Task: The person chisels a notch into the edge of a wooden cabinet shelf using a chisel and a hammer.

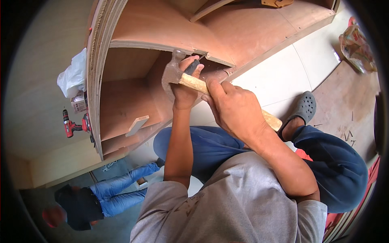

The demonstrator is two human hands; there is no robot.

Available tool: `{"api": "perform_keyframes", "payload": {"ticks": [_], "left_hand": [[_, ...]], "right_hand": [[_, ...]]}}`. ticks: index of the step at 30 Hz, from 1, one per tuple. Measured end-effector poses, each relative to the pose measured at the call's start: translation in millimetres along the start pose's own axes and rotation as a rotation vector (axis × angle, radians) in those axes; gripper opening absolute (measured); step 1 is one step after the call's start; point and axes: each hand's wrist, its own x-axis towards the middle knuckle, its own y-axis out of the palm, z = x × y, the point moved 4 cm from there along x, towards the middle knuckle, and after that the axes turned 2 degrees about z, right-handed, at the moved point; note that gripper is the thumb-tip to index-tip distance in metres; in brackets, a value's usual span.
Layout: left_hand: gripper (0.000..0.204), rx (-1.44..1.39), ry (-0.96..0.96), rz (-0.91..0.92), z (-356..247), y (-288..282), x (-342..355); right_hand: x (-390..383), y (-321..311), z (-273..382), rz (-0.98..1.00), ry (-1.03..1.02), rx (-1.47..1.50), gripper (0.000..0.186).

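Note:
My right hand point(237, 109) grips the wooden handle of a claw hammer point(172, 71). The hammer's rusty head is in front of my left hand point(184, 95), hiding part of it. My left hand is closed on a slim black-handled tool point(193, 67), whose thin metal end is at the chipped edge of a plywood panel point(135, 43); whether it touches the wood I cannot tell. The panel borders an open cabinet compartment point(125, 95), which has a small light wood block point(137, 124) lower in it.
A red-and-black drill point(72, 126) and white plastic bag point(72, 75) lie beside the cabinet. A person in blue jeans point(121, 182) is at lower left. My clog point(304, 109) rests near a brown board point(330, 101) with several nails. A crumpled bag point(356, 46) lies upper right.

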Motion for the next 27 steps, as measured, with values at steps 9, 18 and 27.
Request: {"api": "perform_keyframes", "payload": {"ticks": [9,18,27], "left_hand": [[0.029,-0.169,0.075,-0.111,-1.1,-5.7,-6.7],[0.028,-0.080,0.104,-0.082,-7.8,-1.8,-2.3],[0.029,-0.173,-0.111,-0.081,-2.8,-5.4,0.6]], "right_hand": [[-4.1,-6.1,13.6,-0.061,-0.089,0.158,0.027],[-4.9,0.2,7.8,-0.051,-0.066,0.069,0.025],[-8.6,0.0,7.6,-0.069,-0.126,0.049,0.024]]}}
